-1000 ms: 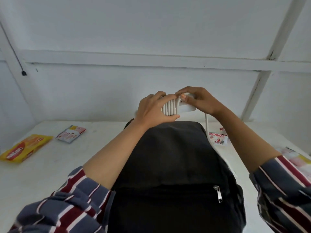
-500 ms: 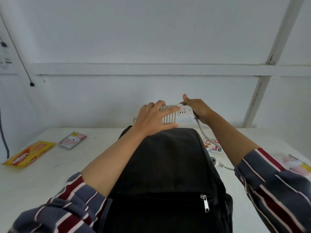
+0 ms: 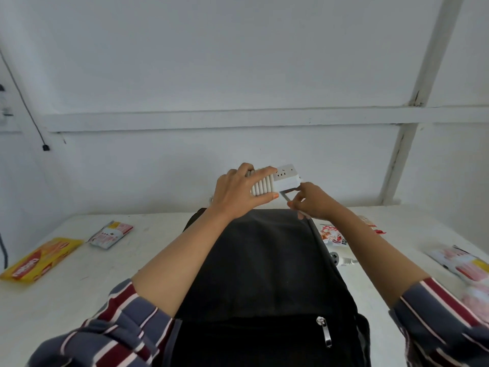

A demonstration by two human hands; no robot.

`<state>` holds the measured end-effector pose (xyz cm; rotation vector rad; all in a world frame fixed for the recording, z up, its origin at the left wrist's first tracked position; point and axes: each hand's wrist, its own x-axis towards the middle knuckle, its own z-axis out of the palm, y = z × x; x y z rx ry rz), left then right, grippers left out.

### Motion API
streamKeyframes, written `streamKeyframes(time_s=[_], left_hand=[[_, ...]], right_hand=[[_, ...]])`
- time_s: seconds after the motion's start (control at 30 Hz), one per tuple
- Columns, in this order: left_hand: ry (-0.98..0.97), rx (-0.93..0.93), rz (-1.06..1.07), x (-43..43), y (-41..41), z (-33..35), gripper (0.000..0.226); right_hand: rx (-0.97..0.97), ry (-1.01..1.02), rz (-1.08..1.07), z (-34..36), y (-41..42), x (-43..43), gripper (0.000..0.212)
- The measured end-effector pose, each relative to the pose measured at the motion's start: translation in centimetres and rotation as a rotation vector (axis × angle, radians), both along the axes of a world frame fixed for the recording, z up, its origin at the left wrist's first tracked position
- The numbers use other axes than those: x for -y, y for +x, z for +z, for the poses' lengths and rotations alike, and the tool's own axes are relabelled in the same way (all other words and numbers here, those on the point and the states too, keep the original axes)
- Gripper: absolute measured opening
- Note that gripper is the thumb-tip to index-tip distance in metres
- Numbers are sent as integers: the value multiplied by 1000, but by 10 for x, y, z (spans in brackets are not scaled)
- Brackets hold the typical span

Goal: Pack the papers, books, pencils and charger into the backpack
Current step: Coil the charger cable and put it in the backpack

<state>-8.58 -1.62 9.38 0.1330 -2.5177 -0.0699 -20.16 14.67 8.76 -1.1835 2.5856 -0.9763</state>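
A black backpack (image 3: 267,274) lies flat on the white table (image 3: 79,287) in front of me, its front zipper pull (image 3: 326,332) near the bottom. Above its far end I hold a white charger block (image 3: 287,178) with cable wound around it in several turns. My left hand (image 3: 238,192) grips the wound part. My right hand (image 3: 312,200) is just below the block, pinching the loose cable (image 3: 285,196). The cable's plug end (image 3: 344,259) lies on the table to the right of the backpack.
A yellow snack packet (image 3: 39,259) and a small pink-white packet (image 3: 111,234) lie at the left. More packets (image 3: 332,235) lie at the right, and a pink-yellow one (image 3: 460,263) is near the right edge. A white wall stands behind the table.
My right hand has dropped from the block's right end to below it and now pinches the cable. The block has tilted, showing its socket face. My left hand keeps its grip.
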Motion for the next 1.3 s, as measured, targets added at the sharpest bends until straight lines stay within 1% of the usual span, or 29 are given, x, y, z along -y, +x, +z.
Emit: streamKeyframes(time_s=[0.07, 0.1, 0.2, 0.27, 0.3, 0.33, 0.4, 0.43, 0.47, 0.5, 0.57, 0.63, 0.73, 0.77, 0.83, 0.87, 0.93, 1.0, 1.07, 1.2, 1.3], left_hand=[[-15, -15, 5, -5, -3, 2, 59], [-17, -12, 23, -6, -4, 3, 59], [-40, 17, 86, -5, -6, 2, 59], [-77, 32, 116, -6, -7, 2, 59], [-89, 38, 129, -6, -9, 2, 59], [-92, 44, 141, -6, -10, 1, 59], [-65, 50, 164, -4, -13, 2, 60], [-43, 49, 173, -2, -14, 2, 60], [-25, 45, 180, 0, -14, 2, 61], [-19, 37, 185, 2, -15, 2, 61], [-34, 28, 194, 3, -15, 2, 61], [-65, 32, 193, 1, -17, 2, 62], [-88, 40, 178, -5, -18, 1, 62], [-102, 50, 169, -6, -20, 2, 62], [-114, 71, 134, -8, -21, 3, 62], [-100, 75, 111, -8, -22, 4, 62], [-51, 67, 63, -7, -20, 5, 62], [-3, 36, 8, -4, -16, 3, 63], [37, 6, -57, -1, -11, 0, 64], [48, -19, -137, 0, -6, -5, 69], [27, -78, -181, 1, -5, -6, 70]], right_hand=[[-12, 10, 56, 1, 4, 4, 46], [-39, 22, 87, 4, 5, 4, 43], [-75, 74, 155, 12, 10, -1, 24], [-51, 108, 191, 16, 15, -3, 21], [-30, 143, 206, 17, 17, -3, 23], [-24, 185, 218, 18, 20, -2, 30], [-55, 277, 197, 18, 25, -1, 51], [-65, 289, 155, 16, 27, 0, 57], [-63, 269, 96, 14, 28, -1, 58], [-74, 233, 35, 12, 28, -1, 52], [-167, 212, -60, 9, 28, -3, 36], [-292, 245, -77, 8, 33, -3, 26], [-576, 318, -21, 18, 43, -3, 23], [-673, 311, 1, 22, 43, -3, 22], [-813, 231, 57, 29, 43, -5, 18], [-858, 151, 101, 31, 43, -6, 16], [-879, -19, 170, 35, 39, -9, 16], [-831, -124, 140, 39, 32, -11, 13], [-707, -194, 96, 36, 22, -11, 12], [-440, -381, 116, 30, 8, -6, 13], [-312, -497, 124, 30, 1, -2, 16]])
